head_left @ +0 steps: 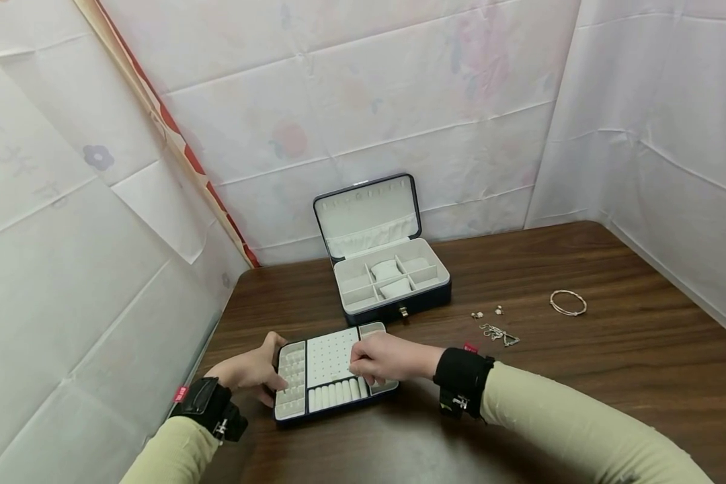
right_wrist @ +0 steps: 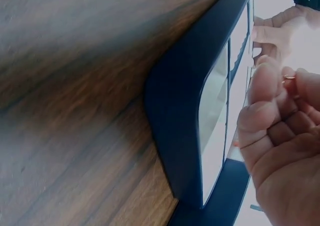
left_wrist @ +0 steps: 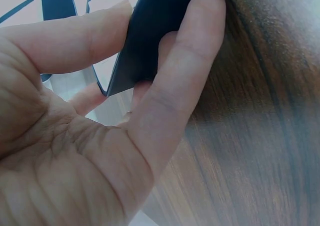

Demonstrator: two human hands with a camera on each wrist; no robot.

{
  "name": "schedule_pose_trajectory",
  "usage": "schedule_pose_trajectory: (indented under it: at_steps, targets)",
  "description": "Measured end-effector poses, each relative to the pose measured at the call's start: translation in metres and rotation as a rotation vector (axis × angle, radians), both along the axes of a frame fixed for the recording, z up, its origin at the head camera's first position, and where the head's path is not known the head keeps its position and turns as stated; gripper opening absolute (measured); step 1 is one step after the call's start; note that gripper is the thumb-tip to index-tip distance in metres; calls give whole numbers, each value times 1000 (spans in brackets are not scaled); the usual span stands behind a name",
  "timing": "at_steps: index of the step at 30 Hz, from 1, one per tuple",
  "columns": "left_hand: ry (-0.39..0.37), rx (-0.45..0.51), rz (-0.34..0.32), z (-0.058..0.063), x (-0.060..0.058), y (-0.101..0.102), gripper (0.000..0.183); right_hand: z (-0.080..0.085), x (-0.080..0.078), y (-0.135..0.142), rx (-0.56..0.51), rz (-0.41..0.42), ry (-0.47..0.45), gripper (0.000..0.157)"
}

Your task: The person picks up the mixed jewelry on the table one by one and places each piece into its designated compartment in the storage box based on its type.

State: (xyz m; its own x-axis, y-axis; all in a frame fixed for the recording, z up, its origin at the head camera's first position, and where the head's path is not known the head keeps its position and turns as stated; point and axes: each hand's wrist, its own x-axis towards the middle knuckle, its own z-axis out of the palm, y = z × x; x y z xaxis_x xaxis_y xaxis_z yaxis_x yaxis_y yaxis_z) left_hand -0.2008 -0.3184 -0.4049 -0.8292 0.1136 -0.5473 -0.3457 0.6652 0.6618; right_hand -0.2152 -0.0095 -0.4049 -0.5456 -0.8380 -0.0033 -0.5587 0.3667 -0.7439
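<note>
A shallow navy jewelry tray [head_left: 328,355] with white compartments, a dotted panel and a row of ring rolls lies on the table. My left hand [head_left: 249,368] grips its left end, thumb over the rim and fingers against the dark side [left_wrist: 150,41]. Above the tray's right part is my right hand [head_left: 390,356], fingers curled. In the right wrist view, its thumb and fingertip pinch a small shiny piece of jewelry [right_wrist: 288,78], mostly hidden by the fingers; I cannot tell its exact kind.
Behind the tray stands an open navy jewelry box [head_left: 393,310] with two pillows in its compartments. To the right lie small earrings [head_left: 499,310], a tangled silver chain [head_left: 497,333] and a bangle [head_left: 568,303]. Pale sheets [head_left: 363,121] enclose the wooden table [head_left: 581,376].
</note>
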Motion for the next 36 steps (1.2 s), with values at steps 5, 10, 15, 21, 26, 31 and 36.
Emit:
schedule_pose_trajectory:
  at_steps: [5, 10, 15, 21, 26, 31, 36]
  targets:
    - [1, 14, -3, -1, -1, 0, 86, -1, 4, -3, 42, -41, -12, 21]
    - [-3, 10, 2, -3, -2, -1, 86, -1, 9, -3, 52, -56, -67, 22]
    - [-9, 9, 9, -4, -2, -1, 86, -3, 12, -4, 68, -82, -68, 23]
    - [-7, 14, 20, -4, -2, 0, 87, -6, 14, -8, 91, -116, -49, 26]
    - [-5, 17, 18, -4, -2, 0, 88, -9, 17, -12, 128, -150, -7, 31]
    - [-11, 29, 21, -4, -3, 0, 87, -8, 20, -16, 176, -194, 42, 35]
    - [-11, 29, 20, -3, -2, 0, 86, -5, 25, -19, 199, -236, 22, 38]
